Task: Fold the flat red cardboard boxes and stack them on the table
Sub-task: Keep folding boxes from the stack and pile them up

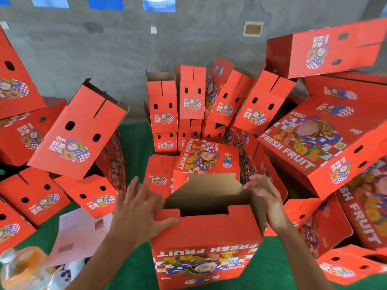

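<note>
I saw the open red box (206,239) standing on the green desk (134,266), my left hand (138,208) resting spread fingers on its near flap, my right hand (266,197) pressing straight fingers against its side flap.

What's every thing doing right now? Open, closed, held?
Box being folded: upright, top open, flaps up.
Left hand: open, fingers spread, thumb on the box's near flap.
Right hand: fingers on the right flap.
Folded boxes: piled around, tilted.
Bottle: capped.
Paper sheet: lying flat.
</note>
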The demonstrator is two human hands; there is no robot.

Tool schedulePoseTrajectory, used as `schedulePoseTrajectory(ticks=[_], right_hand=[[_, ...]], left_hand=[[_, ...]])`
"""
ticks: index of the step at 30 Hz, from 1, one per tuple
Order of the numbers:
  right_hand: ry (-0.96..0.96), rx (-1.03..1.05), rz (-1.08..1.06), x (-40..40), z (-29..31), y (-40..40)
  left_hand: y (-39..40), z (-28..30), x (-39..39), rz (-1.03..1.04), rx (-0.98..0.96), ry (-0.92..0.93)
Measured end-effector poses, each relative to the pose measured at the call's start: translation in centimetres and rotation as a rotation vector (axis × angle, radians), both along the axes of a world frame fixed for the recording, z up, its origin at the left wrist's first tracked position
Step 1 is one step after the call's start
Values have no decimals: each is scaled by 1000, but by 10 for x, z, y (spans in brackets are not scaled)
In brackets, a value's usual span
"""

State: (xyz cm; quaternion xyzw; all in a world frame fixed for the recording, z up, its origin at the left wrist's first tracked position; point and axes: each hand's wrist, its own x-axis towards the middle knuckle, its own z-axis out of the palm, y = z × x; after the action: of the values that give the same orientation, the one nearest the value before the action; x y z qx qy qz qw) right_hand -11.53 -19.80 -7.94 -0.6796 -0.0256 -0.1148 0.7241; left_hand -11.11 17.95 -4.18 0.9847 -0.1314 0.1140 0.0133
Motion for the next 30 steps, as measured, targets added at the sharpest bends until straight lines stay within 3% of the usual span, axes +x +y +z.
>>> schedulePoseTrajectory(ticks=[4,8,12,15,18,21,24,27,30], right_hand=[[26,-69,35,-8,9,11],[143,102,140,-10,16,11],[30,-293,146,-10,15,17],[-38,-420,108,-12,6,22],[-68,-517,22,-10,-2,23],[-2,-529,-98,-6,-6,22],[12,-603,-77,-5,-6,24],[-115,-639,-106,-6,-7,22],[-92,-421,-110,-10,-4,24]], left_hand=[[-19,-14,-6,40,-58,1],[-33,-17,-3,-71,-247,-130],[-50,-25,0,-333,-309,-336],[-55,-19,2,-528,-282,-310],[-56,-27,1,-687,-367,-155],[-58,-36,0,-600,-545,8],[-59,-39,10,-401,-772,100],[-59,-43,16,-289,-716,129],[-57,-46,17,-294,-683,63]])
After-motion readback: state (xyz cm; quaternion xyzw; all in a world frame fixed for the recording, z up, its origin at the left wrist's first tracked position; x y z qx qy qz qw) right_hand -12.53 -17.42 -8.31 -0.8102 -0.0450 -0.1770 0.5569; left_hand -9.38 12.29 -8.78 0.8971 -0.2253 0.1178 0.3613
